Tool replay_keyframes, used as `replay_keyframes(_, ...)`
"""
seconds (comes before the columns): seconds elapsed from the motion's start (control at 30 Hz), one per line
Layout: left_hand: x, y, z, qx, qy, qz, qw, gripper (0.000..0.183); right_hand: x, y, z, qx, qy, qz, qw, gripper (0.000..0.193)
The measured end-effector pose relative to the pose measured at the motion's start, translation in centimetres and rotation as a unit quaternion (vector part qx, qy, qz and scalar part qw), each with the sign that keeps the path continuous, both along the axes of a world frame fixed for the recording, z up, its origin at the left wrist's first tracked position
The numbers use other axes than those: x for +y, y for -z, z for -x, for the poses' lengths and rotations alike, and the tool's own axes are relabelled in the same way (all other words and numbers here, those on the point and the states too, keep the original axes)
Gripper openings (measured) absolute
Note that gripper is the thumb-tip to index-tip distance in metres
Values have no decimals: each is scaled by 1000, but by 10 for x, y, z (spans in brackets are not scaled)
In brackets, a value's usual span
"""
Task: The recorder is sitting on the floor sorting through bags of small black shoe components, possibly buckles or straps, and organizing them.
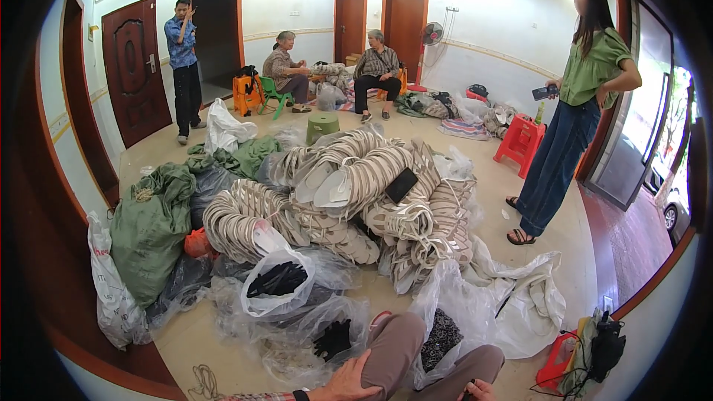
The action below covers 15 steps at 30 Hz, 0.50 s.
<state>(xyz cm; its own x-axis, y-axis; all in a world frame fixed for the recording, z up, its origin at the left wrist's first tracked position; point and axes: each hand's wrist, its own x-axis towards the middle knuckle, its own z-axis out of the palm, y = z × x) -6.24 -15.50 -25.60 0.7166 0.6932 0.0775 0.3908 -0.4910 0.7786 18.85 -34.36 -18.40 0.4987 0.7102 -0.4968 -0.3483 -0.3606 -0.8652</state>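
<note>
My left hand (346,382) lies flat on my left leg, its fingers stretched out with nothing in them. At the lower edge my right hand (483,390) is closed beside my right leg, around a small black thing that is mostly cut off by the frame. Between my legs stands a clear plastic bag (441,340) of small dark pieces, perhaps buckles. Ahead of my left hand are a bag of black strips (276,280) and a black glove-like bundle (332,339) on clear plastic. Beyond them rises a heap of strappy beige shoe uppers (356,178), a black phone (401,186) on it.
Green sacks (152,234) stand at the left, and a white sack (531,304) spreads at the right. A person (594,89) stands at the right holding a phone beside a red stool (521,141). Two people sit at the back; another stands far left. Cords lie lower right.
</note>
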Motion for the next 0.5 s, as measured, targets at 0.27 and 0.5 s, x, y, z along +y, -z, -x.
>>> replay_keyframes(0.27, -1, 1, -1, -3, -2, 12, 1000, 98, -3, 6, -3, 9, 2, 5, 1000, 15)
replay_keyframes(0.5, -1, -2, -1, 0, -3, 11, 1000, 98, -3, 4, -3, 3, -4, 2, 1000, 15)
